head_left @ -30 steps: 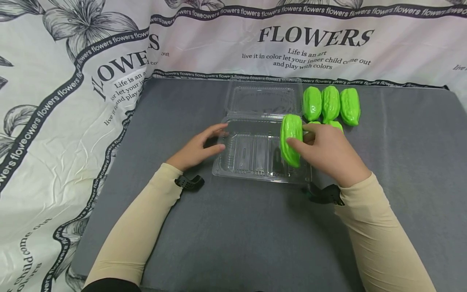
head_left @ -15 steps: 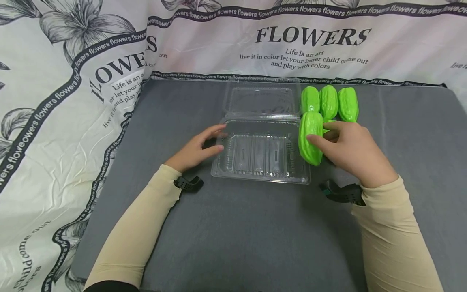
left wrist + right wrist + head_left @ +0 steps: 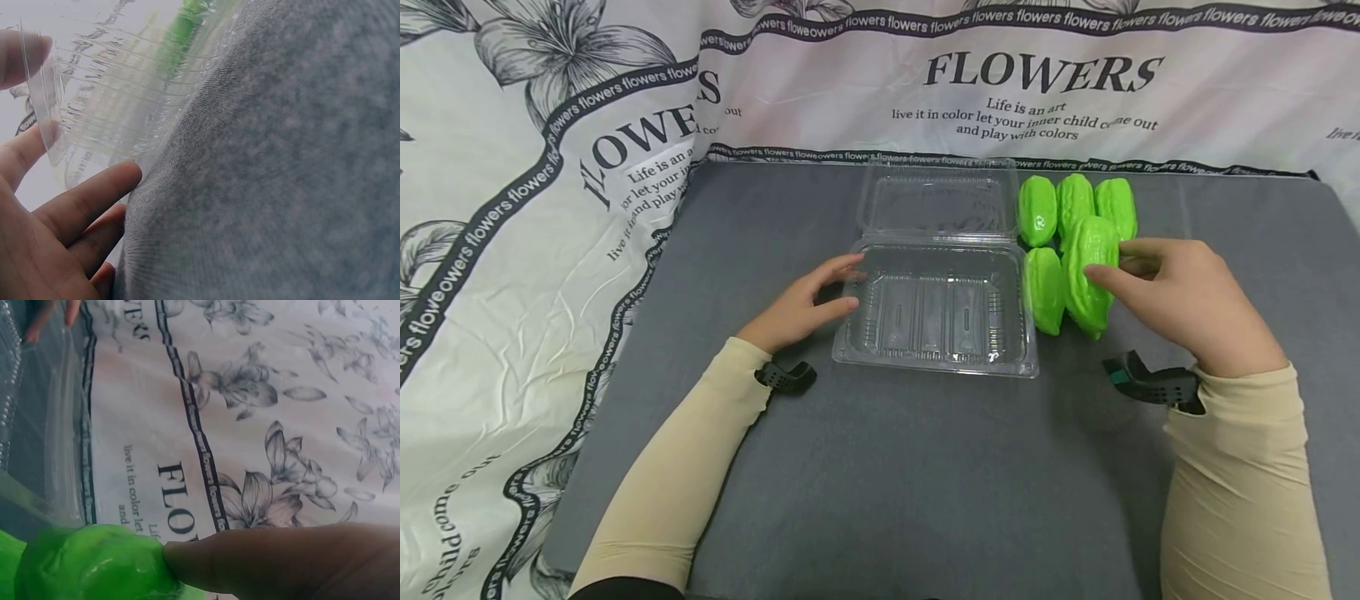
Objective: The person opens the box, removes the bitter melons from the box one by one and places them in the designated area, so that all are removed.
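My right hand (image 3: 1187,292) pinches a glossy, bright green ridged fruit (image 3: 1092,275), long and tapered; its exact kind is unclear. The right wrist view shows the thumb (image 3: 212,559) against the held fruit (image 3: 100,562). Whether this fruit touches the table cannot be told. Beside it on the left lies another such fruit (image 3: 1043,292), with several more green fruits (image 3: 1037,210) behind. A clear plastic clamshell box (image 3: 842,348) lies open, its lid folded back. At the box's left rim is my left hand (image 3: 797,308), fingers spread, with thumb and index finger on either side of the rim.
Grey cloth (image 3: 925,475) covers the table. A white sheet (image 3: 820,100) printed with flowers and lettering hangs along the back and left edges. Black straps circle both wrists over beige sleeves (image 3: 1240,483).
My right hand has carried the green fruit rightward, from over the box to beside the other fruits. The fruit behind it has come into view. My left hand stays at the rim.
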Demonstrator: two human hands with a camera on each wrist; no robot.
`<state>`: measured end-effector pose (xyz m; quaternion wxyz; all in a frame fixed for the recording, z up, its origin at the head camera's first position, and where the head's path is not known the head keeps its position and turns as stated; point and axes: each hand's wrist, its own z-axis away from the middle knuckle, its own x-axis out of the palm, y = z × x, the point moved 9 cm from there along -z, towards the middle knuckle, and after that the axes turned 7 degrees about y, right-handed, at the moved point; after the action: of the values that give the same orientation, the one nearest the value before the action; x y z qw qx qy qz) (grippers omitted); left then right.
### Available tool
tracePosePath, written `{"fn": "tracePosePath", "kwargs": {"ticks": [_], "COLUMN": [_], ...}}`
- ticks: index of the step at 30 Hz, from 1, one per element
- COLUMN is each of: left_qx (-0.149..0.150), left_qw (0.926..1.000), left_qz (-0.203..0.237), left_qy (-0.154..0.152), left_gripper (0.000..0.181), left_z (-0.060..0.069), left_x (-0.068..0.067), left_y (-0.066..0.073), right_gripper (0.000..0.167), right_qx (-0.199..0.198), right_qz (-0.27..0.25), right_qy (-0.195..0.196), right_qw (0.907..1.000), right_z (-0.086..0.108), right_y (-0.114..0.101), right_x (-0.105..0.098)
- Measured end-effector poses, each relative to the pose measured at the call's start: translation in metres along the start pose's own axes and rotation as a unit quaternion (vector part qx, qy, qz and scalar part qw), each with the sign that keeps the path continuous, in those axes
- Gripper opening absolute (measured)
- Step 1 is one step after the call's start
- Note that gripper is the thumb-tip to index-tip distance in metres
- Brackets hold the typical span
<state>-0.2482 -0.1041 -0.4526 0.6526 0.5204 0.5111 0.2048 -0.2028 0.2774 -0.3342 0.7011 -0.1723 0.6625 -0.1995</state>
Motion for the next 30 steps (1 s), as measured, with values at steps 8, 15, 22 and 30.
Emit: {"fn": "tracePosePath", "kwargs": {"ticks": [8,15,22,30], "left_qx": [0.004,0.000,-0.001,-0.003], "left_qw": [1.0000,1.0000,1.0000,1.0000], "left_qz": [0.006,0.003,0.004,0.008], "left_qy": [-0.001,0.000,-0.003,0.000], "left_gripper": [0.066,0.067,0.068,0.067], "left_z": [0.000,0.000,0.000,0.000], "left_x": [0.000,0.000,0.000,0.001], "left_y": [0.003,0.001,0.002,-0.001], "right_gripper": [0.086,0.086,0.095,0.101], "right_qx": [0.034,0.038,0.064,0.076], "right_qz": [-0.004,0.007,0.018,0.035], "right_qy": [-0.019,-0.016,-0.055,-0.079], "right_qw": [0.9992,0.9991,0.9963,0.9934], "right_z": [-0.003,-0.007,-0.008,-0.011], "right_y": [0.026,0.045,0.065,0.078], "right_x": [-0.008,-0.014,-0.013,-0.008]}}
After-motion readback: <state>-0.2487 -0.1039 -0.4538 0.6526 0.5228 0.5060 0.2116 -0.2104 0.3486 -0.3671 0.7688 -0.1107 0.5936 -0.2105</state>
